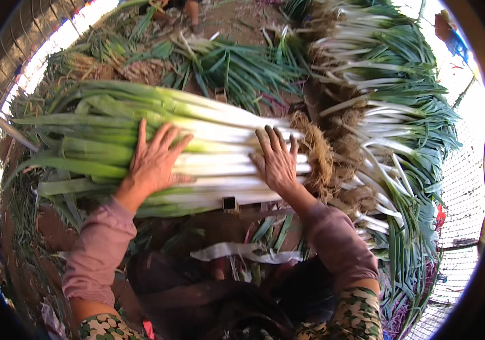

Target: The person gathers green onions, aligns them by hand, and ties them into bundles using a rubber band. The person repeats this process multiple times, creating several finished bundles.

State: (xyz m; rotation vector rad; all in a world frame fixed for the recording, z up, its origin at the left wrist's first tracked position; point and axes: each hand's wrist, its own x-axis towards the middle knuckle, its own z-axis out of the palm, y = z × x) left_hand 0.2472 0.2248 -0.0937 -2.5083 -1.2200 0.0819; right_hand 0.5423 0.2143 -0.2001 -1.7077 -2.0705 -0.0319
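Note:
A thick bundle of leeks or large green onions (pixel 221 158) lies crosswise before me, green leaves to the left and brown roots (pixel 316 148) to the right. My left hand (pixel 155 154) rests with spread fingers where the leaves turn to white stalks. Near the root end, my right hand (pixel 277 159) lies palm down on the white stalks, its fingertips dark with soil. Neither hand is closed around a stalk. The bundle sits on a low support, whose square metal tube end (pixel 229 204) shows at its near side.
A long heap of leeks (pixel 395 110) lines the right side, roots facing inward. Beyond the bundle, loose leeks (pixel 234 68) lie on soil strewn with leaf scraps. Wire mesh (pixel 463 187) borders the right, and a bent pole (pixel 6 125) the left. Another person's leg (pixel 192 12) shows at the top.

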